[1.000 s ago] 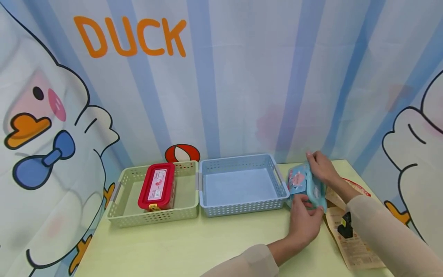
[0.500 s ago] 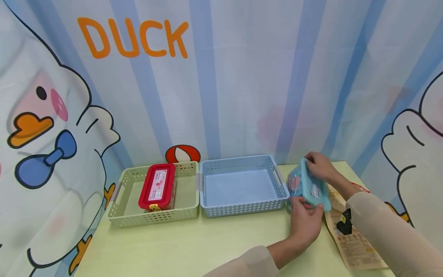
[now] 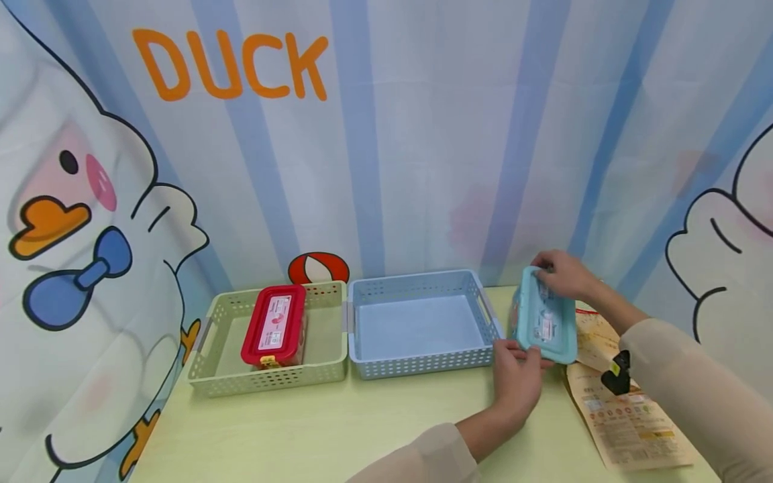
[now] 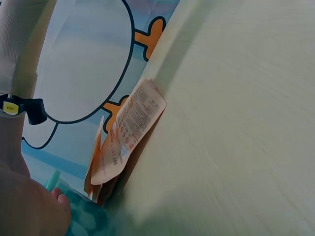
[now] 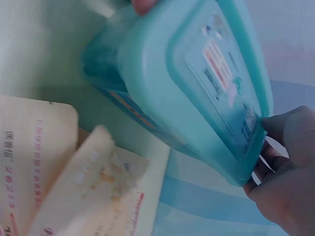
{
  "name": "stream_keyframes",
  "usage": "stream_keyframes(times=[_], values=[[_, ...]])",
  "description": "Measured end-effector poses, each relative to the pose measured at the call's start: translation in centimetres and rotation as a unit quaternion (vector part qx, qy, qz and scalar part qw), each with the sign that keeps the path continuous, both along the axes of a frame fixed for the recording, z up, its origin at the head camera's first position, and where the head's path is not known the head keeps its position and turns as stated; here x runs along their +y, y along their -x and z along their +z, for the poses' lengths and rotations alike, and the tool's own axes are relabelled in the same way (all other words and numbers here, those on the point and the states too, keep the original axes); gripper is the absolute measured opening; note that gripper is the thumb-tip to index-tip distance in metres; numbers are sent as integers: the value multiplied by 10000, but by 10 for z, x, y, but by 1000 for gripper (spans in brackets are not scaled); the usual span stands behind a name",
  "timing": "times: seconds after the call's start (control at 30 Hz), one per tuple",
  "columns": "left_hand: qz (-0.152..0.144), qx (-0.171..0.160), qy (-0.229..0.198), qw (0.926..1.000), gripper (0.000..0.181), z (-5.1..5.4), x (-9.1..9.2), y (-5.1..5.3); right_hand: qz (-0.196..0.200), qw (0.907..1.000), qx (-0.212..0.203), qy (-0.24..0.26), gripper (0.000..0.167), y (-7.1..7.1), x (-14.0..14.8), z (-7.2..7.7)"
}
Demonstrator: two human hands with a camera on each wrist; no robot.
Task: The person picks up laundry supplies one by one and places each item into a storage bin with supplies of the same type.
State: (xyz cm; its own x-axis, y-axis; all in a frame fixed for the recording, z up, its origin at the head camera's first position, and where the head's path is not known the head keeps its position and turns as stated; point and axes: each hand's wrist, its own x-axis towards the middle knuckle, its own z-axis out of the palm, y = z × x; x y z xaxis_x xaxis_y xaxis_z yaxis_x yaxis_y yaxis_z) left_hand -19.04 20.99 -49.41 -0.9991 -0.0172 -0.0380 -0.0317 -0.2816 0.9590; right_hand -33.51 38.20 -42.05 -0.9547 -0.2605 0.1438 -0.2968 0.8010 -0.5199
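Observation:
A teal lidded plastic box is tilted in the head view, its labelled lid turned toward the camera. My right hand grips the lid's far edge, thumb on top and fingers curled beneath, as the right wrist view shows. At the near end, my left hand holds the box with its thumb against the lid's edge; the fingers go partly out of sight behind it. Only a corner of the box shows in the left wrist view. The blue basket stands just left of the box.
A green basket on the left holds a red-lidded box. Brown paper-like packages lie on the right of the pale table, under my right forearm. A duck-printed curtain hangs behind.
The teal box has turned, bringing its lid from facing right to facing up toward the camera. My right hand has risen slightly; my left hand has shifted a little left.

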Motion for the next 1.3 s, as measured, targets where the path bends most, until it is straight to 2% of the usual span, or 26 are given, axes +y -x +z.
stream_keyframes(times=[0.13, 0.23, 0.37, 0.47, 0.73, 1.07, 1.3], values=[[-11, -55, -283, 9996, 21, 1, -6, 5, 49, 9995, 158, -286, 23, 1, 2, 10], [34, -36, -302, 9995, 21, 2, -12, 9, 69, 9981, 318, -518, 22, 0, 0, 19], [39, -45, -269, 9996, 21, 4, -19, 13, 286, 9944, 580, -838, 20, -2, -5, 33], [-13, -70, -410, 9991, 20, 7, -22, 13, 450, 9906, 719, -1072, 18, -3, -8, 43], [-199, -140, -573, 9981, 17, 12, -30, 15, 535, 9863, 646, -1418, 19, -8, -10, 64], [-748, -352, -635, 9946, 20, 18, -55, 16, 602, 9852, 619, -1482, 20, -16, -20, 78], [-1051, -346, -694, 9914, 20, 25, -66, 20, 554, 9840, 769, -1507, 19, -18, -28, 86]])
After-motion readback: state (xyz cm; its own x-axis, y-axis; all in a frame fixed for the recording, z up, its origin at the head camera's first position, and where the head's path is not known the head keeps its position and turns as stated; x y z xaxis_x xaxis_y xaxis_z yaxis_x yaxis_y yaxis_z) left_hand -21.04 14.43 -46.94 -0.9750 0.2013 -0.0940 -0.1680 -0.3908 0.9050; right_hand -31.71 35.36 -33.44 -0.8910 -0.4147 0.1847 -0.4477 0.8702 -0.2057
